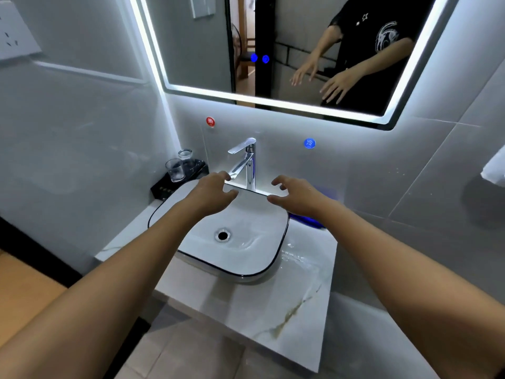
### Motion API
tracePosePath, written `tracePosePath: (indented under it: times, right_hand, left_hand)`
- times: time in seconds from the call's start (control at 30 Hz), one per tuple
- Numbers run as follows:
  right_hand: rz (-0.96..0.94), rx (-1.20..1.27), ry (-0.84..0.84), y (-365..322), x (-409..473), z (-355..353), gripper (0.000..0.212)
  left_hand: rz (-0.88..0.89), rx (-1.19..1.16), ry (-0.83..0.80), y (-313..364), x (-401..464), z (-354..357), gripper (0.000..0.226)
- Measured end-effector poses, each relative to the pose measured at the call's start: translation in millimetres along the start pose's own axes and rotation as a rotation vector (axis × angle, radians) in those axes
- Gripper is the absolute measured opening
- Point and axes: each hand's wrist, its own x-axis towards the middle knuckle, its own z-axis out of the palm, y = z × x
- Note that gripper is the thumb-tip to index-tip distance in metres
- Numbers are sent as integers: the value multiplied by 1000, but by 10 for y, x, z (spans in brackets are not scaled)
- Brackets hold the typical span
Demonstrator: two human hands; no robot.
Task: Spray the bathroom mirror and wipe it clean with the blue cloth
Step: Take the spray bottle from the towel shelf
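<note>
The lit-edged bathroom mirror [205,50] hangs on the wall above the basin and reflects a person in a black T-shirt with both hands out. My left hand [211,191] hovers over the back of the basin, fingers loosely curled, holding nothing. My right hand [296,194] hovers beside it to the right of the tap, also empty with relaxed fingers. Something blue [308,218], maybe the blue cloth, lies on the counter to the right of the basin, mostly hidden behind my right forearm. No spray bottle is in view.
A white basin [246,258] with a dark rim sits on a marble counter [287,318]; water is pooled on the counter at its right. A chrome tap [247,162] stands behind the basin. Two glasses [175,169] rest on a black tray at the left. A wall socket [13,34] is far left.
</note>
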Motion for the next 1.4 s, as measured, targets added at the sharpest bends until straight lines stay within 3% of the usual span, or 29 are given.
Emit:
tracePosePath:
  times: [0.63,0.8,1.03,1.4]
  right_hand:
    - [-106,-102,263,-5,-1,-1706,49]
    - [-104,-104,314,-67,4,-1997,52]
    - [-73,-92,402,-151,69,-2353,52]
    - [-9,-119,527,-169,-21,-2752,51]
  left_hand:
    - [235,-75,235,1210,601,-556,49]
    - [332,-103,243,1367,766,-774,59]
    - [371,-118,209,1624,1065,-1132,48]
    - [522,-59,174,2074,1338,-1378,50]
